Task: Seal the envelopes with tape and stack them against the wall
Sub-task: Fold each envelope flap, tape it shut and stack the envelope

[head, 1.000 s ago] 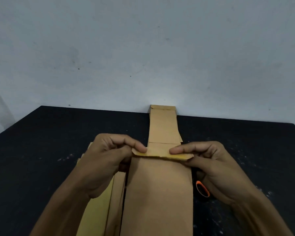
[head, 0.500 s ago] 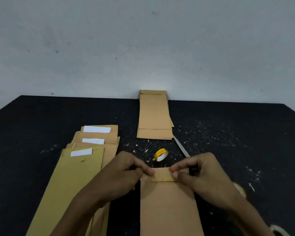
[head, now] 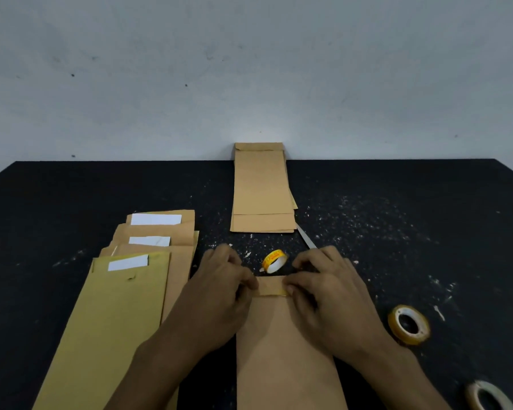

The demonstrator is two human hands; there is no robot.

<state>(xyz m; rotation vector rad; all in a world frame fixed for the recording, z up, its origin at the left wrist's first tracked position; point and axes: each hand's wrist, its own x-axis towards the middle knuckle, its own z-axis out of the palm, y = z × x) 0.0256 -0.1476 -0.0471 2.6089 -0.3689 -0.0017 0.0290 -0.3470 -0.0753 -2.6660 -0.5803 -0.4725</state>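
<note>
**Mid-batch: one flap being pressed, a pile still unsealed**

Done so far, by the look of it: a small stack of sealed envelopes (head: 261, 190) lying flat at the far centre of the counter (head: 427, 232), far end touching the wall (head: 249, 69).

In hand now: one envelope (head: 282, 344) at near centre, flap folded down. Left hand (head: 219, 294) and right hand (head: 329, 291) curled over the flap's two ends, fingertips pinching it flat. Whether tape is already on: cannot tell.

Still to do: a fanned pile of open envelopes (head: 125, 291) at near left, white strips showing. Probably more left than finished.

Within reach: small yellow tape roll (head: 274, 261) just beyond the flap, two more rolls (head: 409, 324) at near right.
</note>
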